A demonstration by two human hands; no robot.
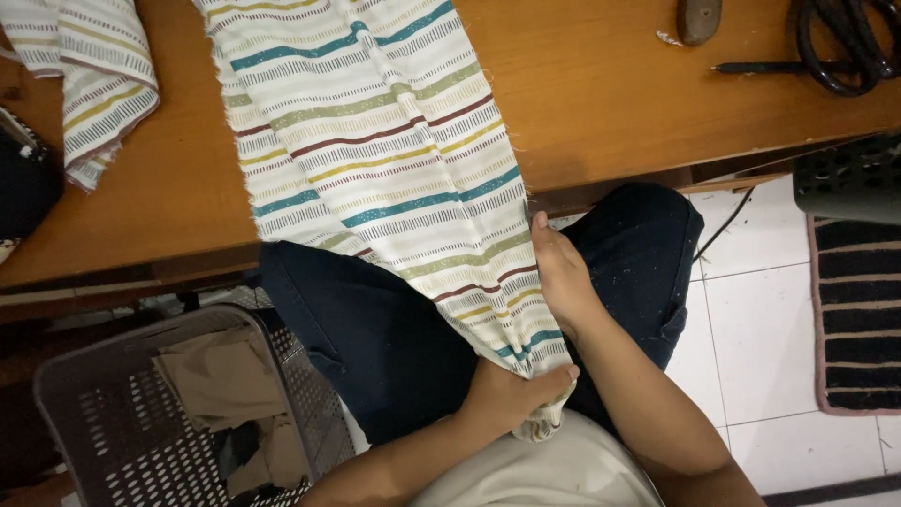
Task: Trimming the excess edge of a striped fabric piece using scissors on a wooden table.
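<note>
Seen from the head camera: a long striped cloth (375, 160), cream woven fabric banded in teal, olive, maroon and mustard with frayed raw edges, drapes off a smooth orange-brown wooden surface (610, 103) and down across the seated person's dark trousers (375, 329). The left hand (507, 394) is closed around the cloth's gathered lower end in the lap, thumb and fingers pinching the bunched fabric. The right hand (561, 277) lies flat and open along the cloth's right edge, just above the left, pressing it against the thigh. A second piece of the same striped fabric (89, 75) lies at the surface's far left corner. A grey perforated plastic basket (75, 394) holding tan scraps stands on the floor at left; black scissors (845, 42) rest at the upper right, over white floor tiles (770, 310) and a striped mat (859, 310).
</note>
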